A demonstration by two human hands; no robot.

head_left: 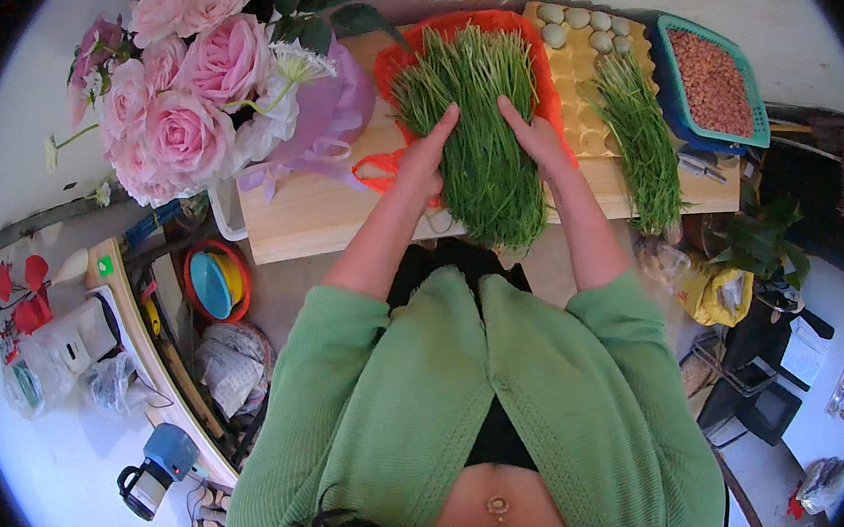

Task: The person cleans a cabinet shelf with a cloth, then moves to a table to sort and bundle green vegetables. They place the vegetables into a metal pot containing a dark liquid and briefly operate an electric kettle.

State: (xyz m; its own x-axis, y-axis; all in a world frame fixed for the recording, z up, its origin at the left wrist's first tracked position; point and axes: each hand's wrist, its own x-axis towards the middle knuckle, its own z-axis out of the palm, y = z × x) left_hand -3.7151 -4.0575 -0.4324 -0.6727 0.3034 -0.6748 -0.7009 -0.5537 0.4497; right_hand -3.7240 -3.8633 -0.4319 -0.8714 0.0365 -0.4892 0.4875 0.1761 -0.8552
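A large bunch of green stalks (pixel 491 172) is held between the two hands at the middle of the wooden table (pixel 303 219). It is grasped along its left side by the left hand (pixel 423 163) and along its right side by the right hand (pixel 542 143). The thumbs are laid on top of the stalks; the other fingers are mostly hidden, so how far they are curled beneath cannot be told. The far part of the bunch is surrounded by an orange-red plastic bag (pixel 544 67), which is spread open, while the near ends are hung slightly past the table's near edge.

Just right of the bag, a yellow egg tray (pixel 578 99) is placed. Pale green eggs (pixel 600 22) are held in its far cups, and many nearer cups are left unfilled. A smaller green bunch (pixel 641 149) is laid partly over the tray's right side and partly on the wood. At the far right, a turquoise basket (pixel 755 99) is filled with small pinkish-brown pieces (pixel 712 82); a dark blue container (pixel 671 101) is partly seen under it.

On the left, below table level, a blue bowl (pixel 209 284) and a yellow bowl (pixel 235 280) are nested in a red basin (pixel 190 284). Pink flowers (pixel 192 133) are gathered in lilac wrapping (pixel 333 111) at the far left.
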